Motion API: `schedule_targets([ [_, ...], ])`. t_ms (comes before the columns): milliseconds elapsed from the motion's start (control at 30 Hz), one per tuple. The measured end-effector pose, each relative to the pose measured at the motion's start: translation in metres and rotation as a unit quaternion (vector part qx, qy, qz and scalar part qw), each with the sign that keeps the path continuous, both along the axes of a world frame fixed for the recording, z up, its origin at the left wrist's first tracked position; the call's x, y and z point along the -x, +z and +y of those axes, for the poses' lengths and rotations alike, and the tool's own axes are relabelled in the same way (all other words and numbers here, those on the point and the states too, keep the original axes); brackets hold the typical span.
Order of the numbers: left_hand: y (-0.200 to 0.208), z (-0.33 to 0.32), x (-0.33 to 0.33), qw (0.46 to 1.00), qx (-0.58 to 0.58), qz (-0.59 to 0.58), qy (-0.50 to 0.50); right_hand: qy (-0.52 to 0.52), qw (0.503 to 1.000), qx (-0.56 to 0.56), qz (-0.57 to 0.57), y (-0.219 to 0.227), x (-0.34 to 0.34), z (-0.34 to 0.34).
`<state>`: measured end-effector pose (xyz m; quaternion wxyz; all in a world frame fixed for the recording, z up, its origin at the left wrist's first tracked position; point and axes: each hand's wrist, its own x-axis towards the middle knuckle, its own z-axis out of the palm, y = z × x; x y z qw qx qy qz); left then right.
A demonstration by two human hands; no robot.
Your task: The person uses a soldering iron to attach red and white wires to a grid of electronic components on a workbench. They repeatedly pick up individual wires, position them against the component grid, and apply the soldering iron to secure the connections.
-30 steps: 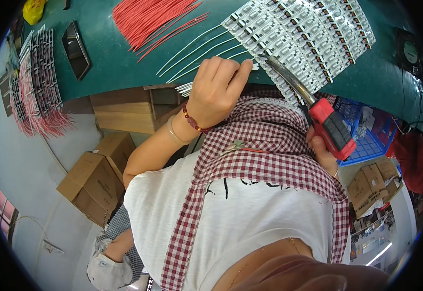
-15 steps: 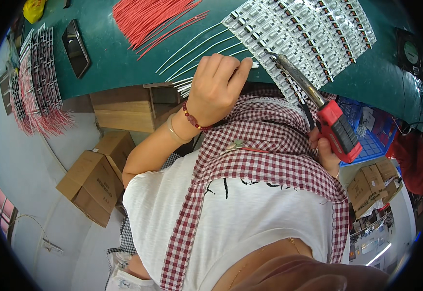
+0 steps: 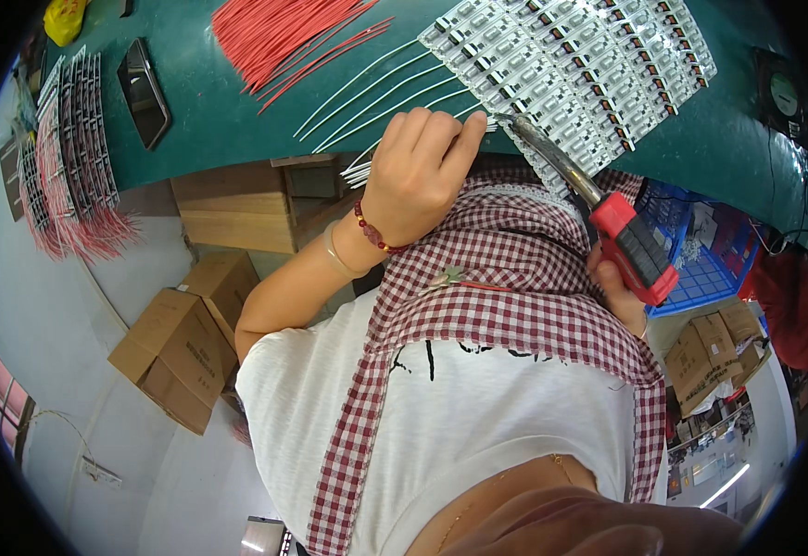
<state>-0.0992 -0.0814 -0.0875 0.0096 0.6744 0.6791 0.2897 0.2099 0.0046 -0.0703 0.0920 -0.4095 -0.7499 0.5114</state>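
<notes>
Left hand [image 3: 418,167]: raised at near edge of green tabletop [image 3: 200,139], back of hand toward camera, fingers curled. Grip together on white wire bundle [image 3: 358,174].
White wire bundle: crosses under left hand; one set of ends out past the heel side, short ends just past the fingertips.
Right hand [image 3: 617,292]: low in front of checked apron [image 3: 506,264], partly hidden behind the handle [image 3: 636,246]. Grip clamped on the tool.
Tool [image 3: 561,165]: red-and-black handle, long metal shaft, slanting up-left. Tip [image 3: 508,119] just beside left fingertips, at lower-left edge of board panel. Contact with wire or board: can't tell.
Board panel [image 3: 580,69]: silvery grid of small boards, laid aslant on tabletop, nearest corner jutting past the edge over the apron.
Fanned white wires [image 3: 353,82]: run left from panel's left edge, spaced apart, curving toward near edge of tabletop.
Red wires [image 3: 288,42]: loose pile left of panel, a few strands apart on its near side.
Phone [image 3: 145,93]: dark, flat on tabletop, left of red wires.
Wired strips [image 3: 75,139]: far left, red leads hanging off tabletop edge.
Blue basket [image 3: 696,283]: right side, below tabletop, pale bits inside.
Cardboard boxes [image 3: 177,357]: lower left, below tabletop; more at right.
</notes>
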Motion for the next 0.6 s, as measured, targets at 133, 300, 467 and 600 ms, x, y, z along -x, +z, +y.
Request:
schedule_targets([
  [133,0.001,0.0,-0.003,1.0,0.001,0.009,0.002,0.022,0.999,-0.037,0.028,-0.006,-0.002,0.0],
  [300,0.0,0.002,0.0,1.0,0.008,0.004,0.005,0.003,0.999,0.003,0.047,0.002,-0.003,0.002],
  [467,-0.001,0.003,-0.002,1.0,-0.001,0.015,0.011,-0.065,0.988,0.11,0.082,0.003,-0.001,-0.004],
  [600,0.003,0.002,-0.002,1.0,-0.015,0.011,0.006,-0.046,0.992,0.107,0.055,0.006,-0.001,-0.002],
])
